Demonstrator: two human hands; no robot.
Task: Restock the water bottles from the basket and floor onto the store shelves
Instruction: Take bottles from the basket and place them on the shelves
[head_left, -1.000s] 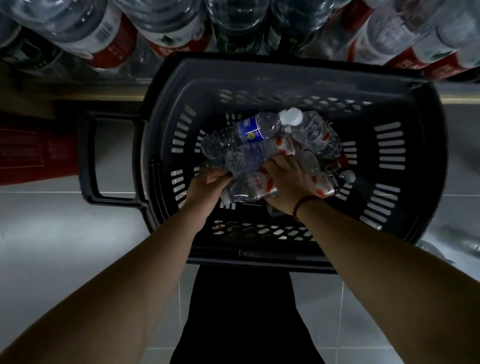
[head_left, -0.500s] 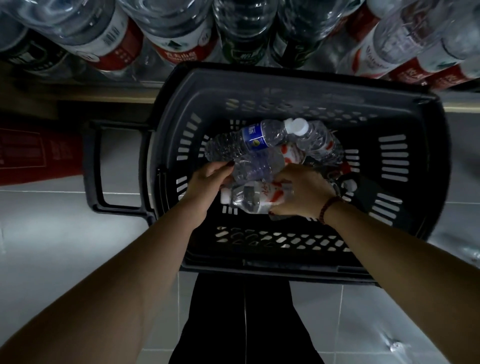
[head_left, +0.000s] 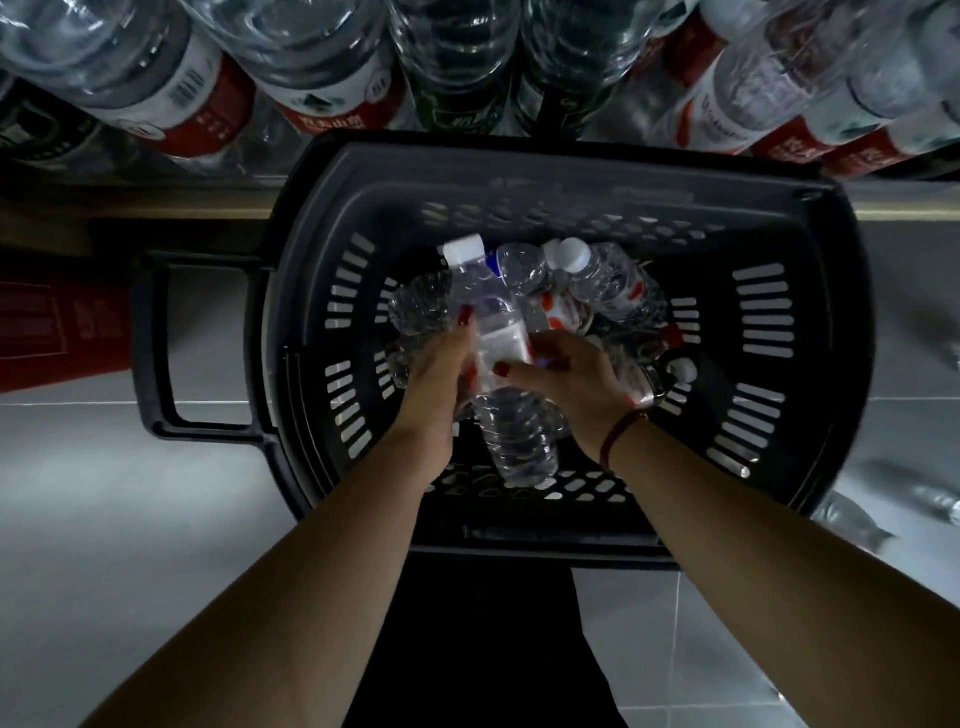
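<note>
Progress: early or midway, I judge. The shelf (head_left: 156, 210) across the top of the frame carries rows of large bottles (head_left: 311, 67), but no small bottle has reached it.
Left to do: a pile (head_left: 597, 291) of small bottles lies in the basket (head_left: 810, 332) at centre frame. At least 2 floor bottles (head_left: 852, 519) lie at the lower right.
Water bottle (head_left: 498, 332): lifted just above the pile at mid-frame, lying along the frame.
Look: clear ribbed plastic, pale label, white cap (head_left: 462, 249) pointing to the top of the frame; it seems full.
Left hand (head_left: 441, 384): fingers curled round the bottle's left side, thumb on top.
Right hand (head_left: 571, 384): thumb pressed onto the label. The other fingers curl down among the bottles; whether they hold a second bottle I cannot tell.
</note>
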